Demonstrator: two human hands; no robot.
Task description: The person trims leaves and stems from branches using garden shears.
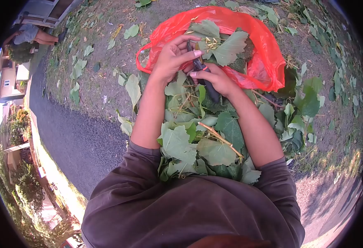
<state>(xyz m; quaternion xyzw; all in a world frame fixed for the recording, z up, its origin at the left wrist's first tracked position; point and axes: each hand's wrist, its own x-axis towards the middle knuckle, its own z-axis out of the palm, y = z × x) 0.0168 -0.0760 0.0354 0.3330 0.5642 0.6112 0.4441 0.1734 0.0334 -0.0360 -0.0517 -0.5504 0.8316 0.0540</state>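
My right hand (217,78) is wrapped round the dark handles of a pair of pruning shears (206,78), whose blades point up and away. Beside the blades, my left hand (175,56) has its thumb and fingers pressed together on something too small to make out. Just beyond both hands, green leaves with a cluster of small buds (212,43) show over an open red plastic bag (268,62). A heap of leafy cuttings (177,142) lies between my forearms, with a cut brown stem (218,136) on top.
Loose leaves (77,68) are scattered over the dirt ground. More leafy branches (301,111) lie right of my right arm. A grey paved strip (78,140) runs at the left. Another person (26,35) is at the upper left, near a building.
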